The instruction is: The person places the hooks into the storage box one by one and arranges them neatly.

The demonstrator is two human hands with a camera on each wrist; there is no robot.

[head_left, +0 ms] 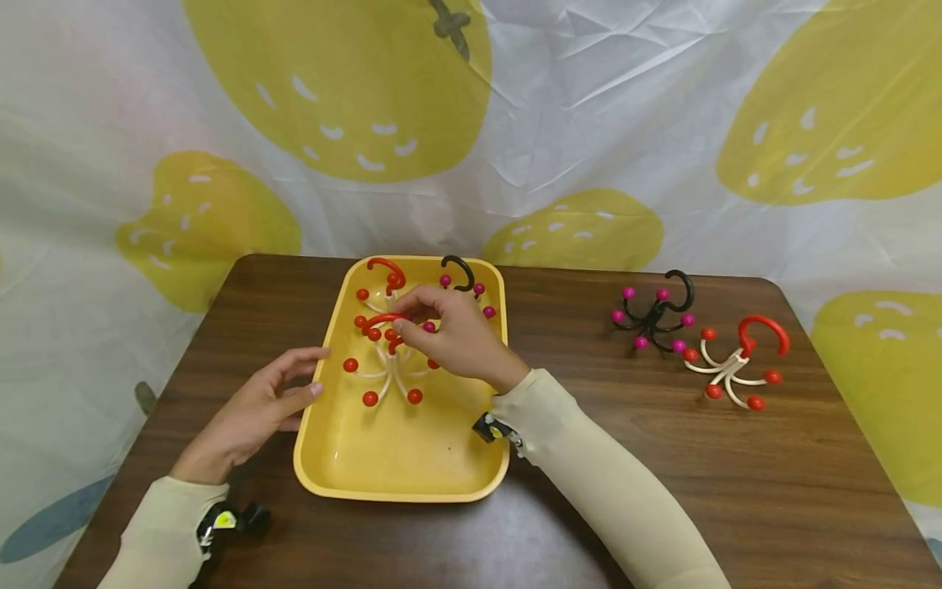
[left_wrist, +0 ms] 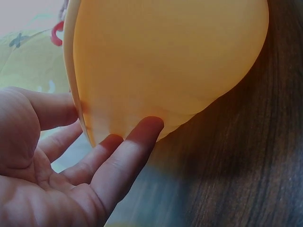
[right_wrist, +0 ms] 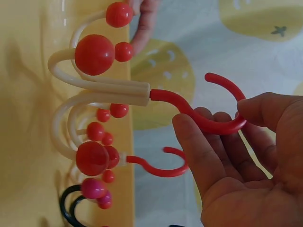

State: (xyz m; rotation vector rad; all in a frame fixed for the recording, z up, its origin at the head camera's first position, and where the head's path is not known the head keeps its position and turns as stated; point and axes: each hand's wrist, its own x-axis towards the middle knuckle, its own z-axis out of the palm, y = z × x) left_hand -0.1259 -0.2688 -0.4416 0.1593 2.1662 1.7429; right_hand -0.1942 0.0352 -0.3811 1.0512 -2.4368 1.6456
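My right hand (head_left: 459,335) pinches the red top hook (right_wrist: 215,125) of a white multi-arm hanger (head_left: 390,376) between thumb and fingers. The hanger's curved arms end in red balls and point down into the front half of a yellow tray (head_left: 401,483). With its fingers spread, my left hand (head_left: 257,409) touches the left side of the tray; in the left wrist view the fingertips (left_wrist: 151,125) lie against its outer wall. Behind the held hanger, a second white-and-red hanger (head_left: 386,270) and a black hanger (head_left: 462,270) with magenta balls stand in the tray, partly hidden by my right hand.
On the right of the brown wooden table (head_left: 589,458) are another black-and-magenta hanger (head_left: 651,315) and another white-and-red hanger (head_left: 736,364), close together. A white cloth (head_left: 412,217) with yellow fruit prints hangs behind the table.
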